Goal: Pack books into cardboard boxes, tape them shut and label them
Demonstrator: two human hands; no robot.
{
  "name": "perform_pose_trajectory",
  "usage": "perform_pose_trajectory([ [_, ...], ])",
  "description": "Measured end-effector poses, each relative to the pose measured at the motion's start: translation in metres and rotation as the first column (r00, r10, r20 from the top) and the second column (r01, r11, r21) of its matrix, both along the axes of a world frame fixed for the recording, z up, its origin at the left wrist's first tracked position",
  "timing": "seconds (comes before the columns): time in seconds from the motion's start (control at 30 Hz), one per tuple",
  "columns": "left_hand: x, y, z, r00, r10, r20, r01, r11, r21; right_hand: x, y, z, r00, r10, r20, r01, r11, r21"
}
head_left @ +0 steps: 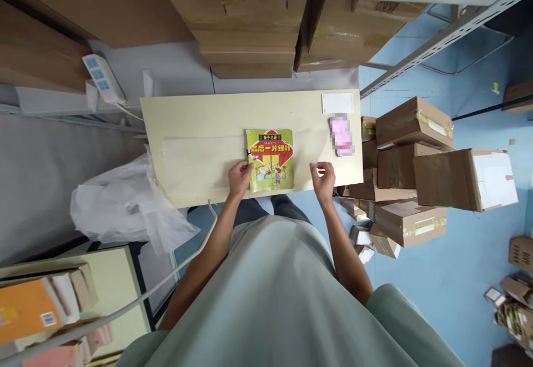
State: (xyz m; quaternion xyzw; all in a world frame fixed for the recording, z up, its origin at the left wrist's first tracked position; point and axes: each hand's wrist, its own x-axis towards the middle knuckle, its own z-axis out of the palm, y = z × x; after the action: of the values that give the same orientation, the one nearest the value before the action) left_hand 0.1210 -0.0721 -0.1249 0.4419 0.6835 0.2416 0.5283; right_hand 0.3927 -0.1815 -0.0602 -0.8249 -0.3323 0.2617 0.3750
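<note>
A thin green picture book (272,160) with a red diamond and a cartoon scene on its cover lies flat on the pale yellow table (200,117). At its left edge, my left hand (240,178) is closed with the thumb and fingers pinching the lower part of that edge. My right hand (323,181) hovers over the table's front edge, to the right of the book and apart from it. Its fingers are loosely curled, with a gap between thumb and forefinger, and nothing shows in them. A small dark thing sits on the book's left edge, too small to name.
A blurred pink item (341,135) and a white slip (337,103) lie at the table's right. Cardboard boxes (445,181) are stacked beyond. A plastic bag (112,200) hangs left, near a power strip (103,78). More books (31,306) are lower left.
</note>
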Motion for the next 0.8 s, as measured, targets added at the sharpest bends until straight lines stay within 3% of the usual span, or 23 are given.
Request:
perform_pose_trajectory([
  [0.1,-0.001,-0.003,0.004,0.983,-0.078,-0.169,0.098,0.988,0.117,-0.026,0.013,0.011,0.978,0.207,0.009,-0.207,0.976,0.062],
  [0.17,-0.002,-0.006,0.006,0.958,-0.094,-0.271,0.149,0.97,0.19,-0.043,0.024,0.008,0.94,0.34,-0.04,-0.337,0.939,0.069],
  [0.3,-0.005,-0.012,0.01,0.951,-0.07,-0.301,0.138,0.968,0.21,-0.076,0.043,-0.015,0.835,0.537,-0.125,-0.538,0.843,0.028],
  [0.43,0.0,-0.018,0.014,0.96,-0.053,-0.276,0.123,0.962,0.242,-0.095,0.051,-0.035,0.771,0.631,-0.091,-0.636,0.769,-0.057],
  [0.57,0.019,-0.024,0.013,0.918,-0.036,-0.395,0.15,0.954,0.26,-0.092,0.054,-0.042,0.728,0.679,-0.092,-0.684,0.729,-0.033],
  [0.7,0.034,-0.029,0.008,0.867,-0.029,-0.497,0.154,0.965,0.212,-0.067,0.068,-0.045,0.668,0.729,-0.15,-0.73,0.681,0.055],
  [0.8,0.035,-0.031,0.01,0.88,-0.049,-0.473,0.172,0.96,0.22,-0.043,0.088,-0.051,0.707,0.701,-0.098,-0.699,0.713,0.058],
])
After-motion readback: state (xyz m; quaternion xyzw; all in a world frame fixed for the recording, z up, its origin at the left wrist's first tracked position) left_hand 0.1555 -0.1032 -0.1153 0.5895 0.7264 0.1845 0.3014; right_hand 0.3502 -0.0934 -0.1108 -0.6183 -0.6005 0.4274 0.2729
